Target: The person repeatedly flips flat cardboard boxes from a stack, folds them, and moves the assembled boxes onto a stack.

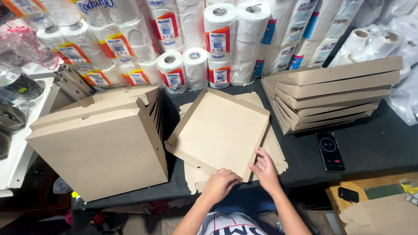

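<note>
Half-folded cardboard box under both hands: left and right fingers curled, gripping its near edge.

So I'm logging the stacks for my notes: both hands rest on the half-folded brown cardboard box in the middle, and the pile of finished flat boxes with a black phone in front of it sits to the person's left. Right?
Not quite. The head view shows that pile of finished flat brown cardboard boxes, with the black phone in front, on the person's right. The left hand and right hand do rest on the half-folded brown cardboard box.
</note>
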